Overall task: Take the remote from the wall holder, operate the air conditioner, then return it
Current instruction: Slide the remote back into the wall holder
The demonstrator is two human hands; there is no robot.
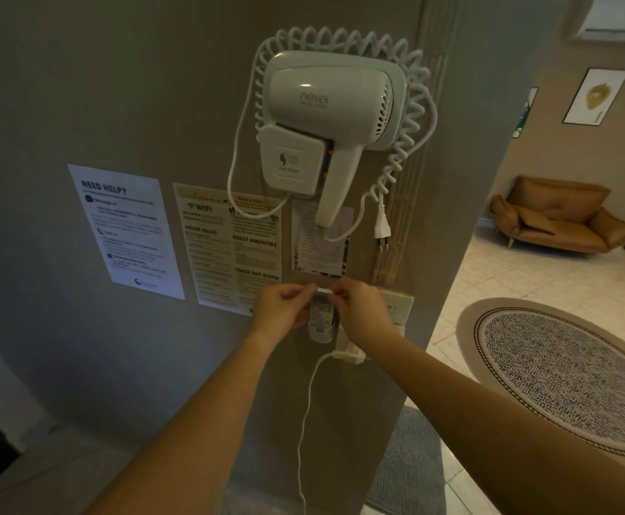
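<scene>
A small white remote point(321, 308) stands upright in a white wall holder point(320, 334) on the grey wall, below the hair dryer. My left hand point(283, 306) pinches the remote's top edge from the left. My right hand point(363, 314) grips the same top edge from the right, fingers curled over it. Most of the remote's body is hidden between my hands and inside the holder. A corner of the white air conditioner point(615, 16) shows at the top right.
A white wall-mounted hair dryer point(325, 117) with a coiled cord hangs above. Paper notices point(128, 228) are stuck to the wall at the left. A plug and white cable point(348, 354) hang below a socket plate point(396, 306). A round rug point(563, 377) and a brown sofa point(560, 217) lie to the right.
</scene>
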